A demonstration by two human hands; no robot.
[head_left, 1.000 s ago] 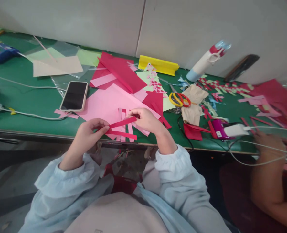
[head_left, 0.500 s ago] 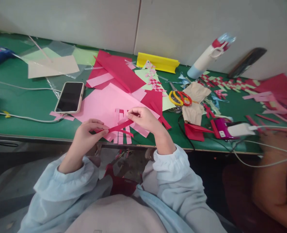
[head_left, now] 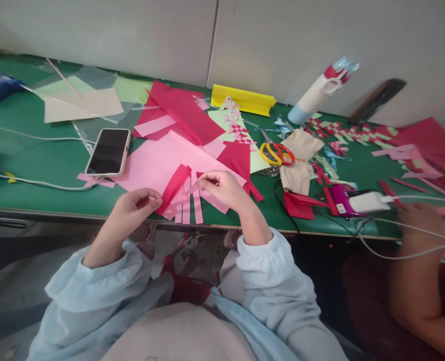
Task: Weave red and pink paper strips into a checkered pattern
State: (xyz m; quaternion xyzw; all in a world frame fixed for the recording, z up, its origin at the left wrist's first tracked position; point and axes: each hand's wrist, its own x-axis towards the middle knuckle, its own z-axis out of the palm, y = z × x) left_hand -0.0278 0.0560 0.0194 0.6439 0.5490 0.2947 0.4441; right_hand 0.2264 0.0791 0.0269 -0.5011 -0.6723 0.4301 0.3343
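My left hand [head_left: 138, 203] pinches the lower end of a folded red paper strip [head_left: 175, 188], which slants up and away to the right. My right hand [head_left: 224, 188] is closed, thumb against forefinger, on a thin pink paper strip [head_left: 193, 187]. Beneath both hands lies a large pink paper sheet [head_left: 151, 163] near the table's front edge. Several loose pink strips [head_left: 186, 213] lie between the hands, some reaching the edge. Whether the red and pink strips are joined, I cannot tell.
A phone [head_left: 108, 152] lies left of the pink sheet. To the right are scissors [head_left: 277, 154], a beige cloth [head_left: 301, 150], a bottle [head_left: 314, 98] and a purple power strip [head_left: 341, 200] with cables. Another person's hand [head_left: 421, 220] is at the far right.
The red strip has swung from lying nearly level between my hands to pointing up and away. My left hand has shifted slightly left; my right hand keeps its pinch, now showing the pink strip.
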